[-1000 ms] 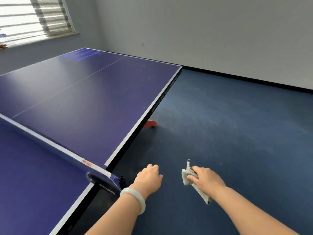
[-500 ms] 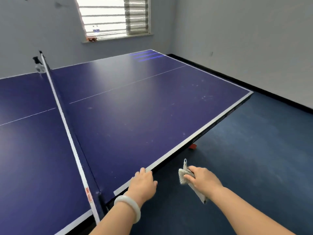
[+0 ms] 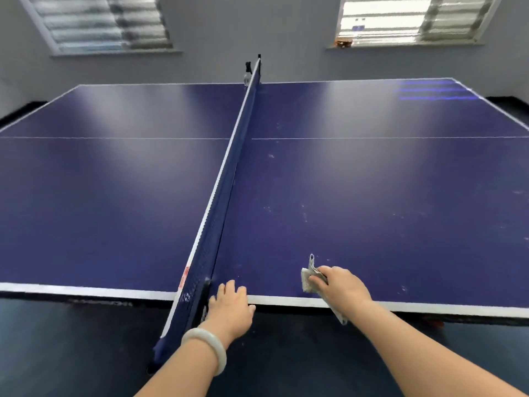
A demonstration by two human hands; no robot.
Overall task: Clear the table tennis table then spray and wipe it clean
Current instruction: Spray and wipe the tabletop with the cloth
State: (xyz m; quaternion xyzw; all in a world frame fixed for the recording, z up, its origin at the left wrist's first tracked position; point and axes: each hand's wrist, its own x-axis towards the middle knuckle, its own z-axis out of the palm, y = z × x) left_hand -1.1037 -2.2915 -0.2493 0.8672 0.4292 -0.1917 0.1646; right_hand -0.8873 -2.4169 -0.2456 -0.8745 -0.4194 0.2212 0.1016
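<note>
Your right fingers (image 3: 322, 277) curled round grey cloth (image 3: 309, 277), folded wad pinched, tail hanging past your wrist. Right hand (image 3: 345, 287) sat over table (image 3: 372, 173) near edge, right of net (image 3: 229, 179). Left hand (image 3: 230, 306) rested on edge by net post, fingers loosely bent, holding nothing. Cloth likely soft, light, limp; grip bunched middle, flatten for wiping. Smudges showed on right half.
</note>
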